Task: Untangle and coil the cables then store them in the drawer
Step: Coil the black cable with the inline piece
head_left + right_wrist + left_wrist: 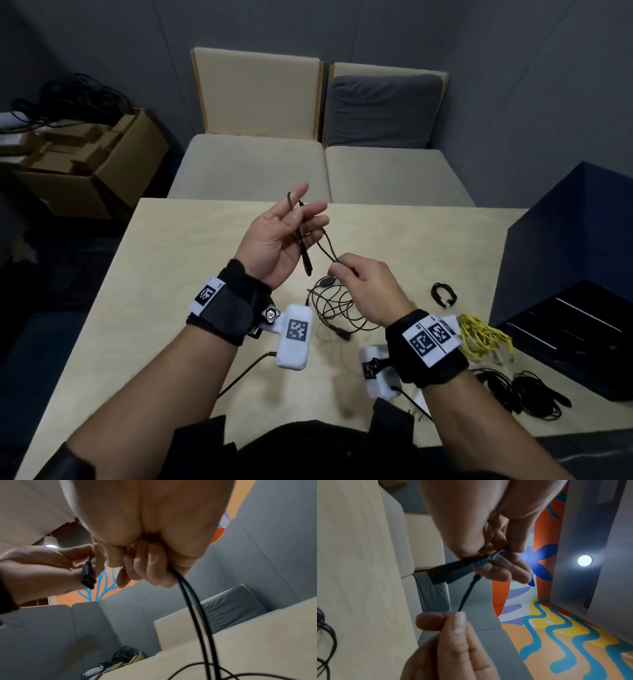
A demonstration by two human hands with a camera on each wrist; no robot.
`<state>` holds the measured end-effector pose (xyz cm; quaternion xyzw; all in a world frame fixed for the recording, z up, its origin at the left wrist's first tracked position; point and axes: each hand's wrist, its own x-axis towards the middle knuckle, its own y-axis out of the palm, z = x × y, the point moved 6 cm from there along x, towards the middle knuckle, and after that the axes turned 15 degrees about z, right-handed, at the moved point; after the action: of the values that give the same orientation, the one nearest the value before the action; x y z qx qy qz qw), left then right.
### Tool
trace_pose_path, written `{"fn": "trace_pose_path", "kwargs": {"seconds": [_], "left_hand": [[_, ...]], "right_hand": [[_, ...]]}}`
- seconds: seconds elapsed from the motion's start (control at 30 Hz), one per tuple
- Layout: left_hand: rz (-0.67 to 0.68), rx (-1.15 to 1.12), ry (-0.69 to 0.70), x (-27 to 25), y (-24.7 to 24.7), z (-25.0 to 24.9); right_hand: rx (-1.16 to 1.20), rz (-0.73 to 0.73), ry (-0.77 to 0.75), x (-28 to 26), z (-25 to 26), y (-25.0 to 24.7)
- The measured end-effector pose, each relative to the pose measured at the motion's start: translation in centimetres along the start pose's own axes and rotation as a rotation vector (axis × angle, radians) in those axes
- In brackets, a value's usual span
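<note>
A thin black cable [325,245] runs between my two hands above the pale table [164,281]. My left hand [294,219], palm up, pinches it by thumb and fingers just behind its black plug [452,572], which hangs down over the palm [308,265]. My right hand [356,274] pinches a doubled strand of the same cable [193,608] with its fingers curled. The rest of the cable lies in a loose tangle [337,310] on the table below both hands. At the right, a black drawer [582,332] stands open in a dark blue cabinet [565,233].
A small coiled black cable [444,295], a yellow cable bundle [483,337] and a heap of black cables [524,394] lie on the table's right side. Two beige seats [253,164] stand beyond the far edge. A cardboard box [85,161] with cables is at left.
</note>
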<state>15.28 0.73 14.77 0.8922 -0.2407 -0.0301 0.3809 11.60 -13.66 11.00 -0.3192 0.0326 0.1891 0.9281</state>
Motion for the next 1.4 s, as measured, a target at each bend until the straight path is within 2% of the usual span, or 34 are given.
{"fn": "trace_pose_path", "kwargs": {"seconds": [0.27,0.37,0.6,0.87,0.93,1.0,1.07,1.17,1.23,1.4], "left_hand": [[-0.216,0.004,0.082,0.9,-1.8,-0.4],[-0.245,0.022,0.104,1.0,-2.3,-0.8],[-0.257,0.278,0.144,1.0,-3.1,-1.1],[-0.359,0.358,0.240,1.2,-4.8,-2.5],[-0.301,0.484,0.215,1.5,-4.7,-2.3],[-0.159,0.723,0.117,1.9,-3.8,-1.1],[-0.007,0.850,-0.012,2.0,-3.0,0.7],[0.179,0.856,-0.170,1.6,-1.8,2.4],[0.288,0.817,-0.258,1.1,-1.1,3.1],[0.402,0.777,-0.310,0.4,0.2,3.3]], "right_hand": [[-0.118,0.061,0.009,0.4,0.1,0.9],[-0.190,0.088,0.004,0.1,0.8,1.0],[-0.349,0.141,-0.065,-0.6,3.3,0.7],[-0.256,0.273,-0.031,-1.2,3.1,1.5],[-0.202,0.191,-0.075,-1.3,3.1,0.8],[-0.194,0.082,-0.164,-1.3,3.8,-0.4],[-0.236,-0.021,-0.258,-1.4,4.9,-1.7],[-0.283,-0.184,-0.374,-1.6,6.3,-4.0],[-0.285,-0.248,-0.374,-1.3,6.3,-5.3],[-0.309,-0.298,-0.313,-0.1,5.6,-7.7]]}}
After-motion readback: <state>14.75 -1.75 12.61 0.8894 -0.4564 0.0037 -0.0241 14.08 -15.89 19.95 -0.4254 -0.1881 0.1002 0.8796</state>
